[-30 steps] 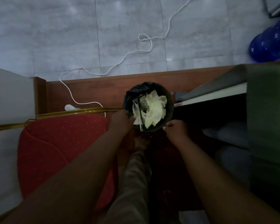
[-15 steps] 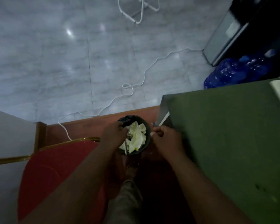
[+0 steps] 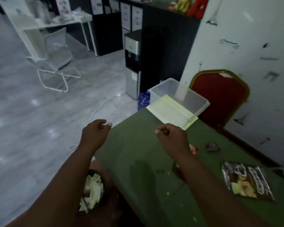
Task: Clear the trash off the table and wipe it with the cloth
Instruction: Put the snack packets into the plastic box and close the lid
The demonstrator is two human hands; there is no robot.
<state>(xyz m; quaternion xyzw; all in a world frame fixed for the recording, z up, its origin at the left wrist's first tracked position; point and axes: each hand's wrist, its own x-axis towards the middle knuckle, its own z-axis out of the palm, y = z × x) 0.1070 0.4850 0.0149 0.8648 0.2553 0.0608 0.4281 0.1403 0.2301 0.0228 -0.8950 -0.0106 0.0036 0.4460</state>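
1. Two hands are raised at the near end of the table [image 3: 138,145]. The left hand [image 3: 95,133] is held just off the table's left edge, its fingers loosely curled with nothing seen in them. The right hand [image 3: 170,136] is held over the green top, fingers curled under and thumb laid against the forefinger; whether anything small is pinched there cannot be told.
2. The bin [image 3: 103,185] is stood on the floor [image 3: 31,128] just beside the table's near left edge. This placement is judged to let trash be dropped in without stepping away.
3. The bin is filled almost to its rim with crumpled white paper [image 3: 92,190].
4. Trash lies on the top: a red wrapper [image 3: 193,149] just beside the right hand, a dark wrapper [image 3: 212,147] near it, a printed packet [image 3: 247,181] toward the right edge, and crumbs [image 3: 161,172] nearer the person. The clearing is judged only partly done.
5. A clear box [image 3: 198,99] is set at the table's far end, near a red chair [image 3: 220,95]. Nothing is made out inside it, though its clear walls leave this uncertain.
6. A yellow sheet [image 3: 169,112] lies against the box's near side. Whether it is the wiping cloth or a lid cannot be told.
7. The hands are judged to be poised for a further pick, with the red wrapper the closest item.
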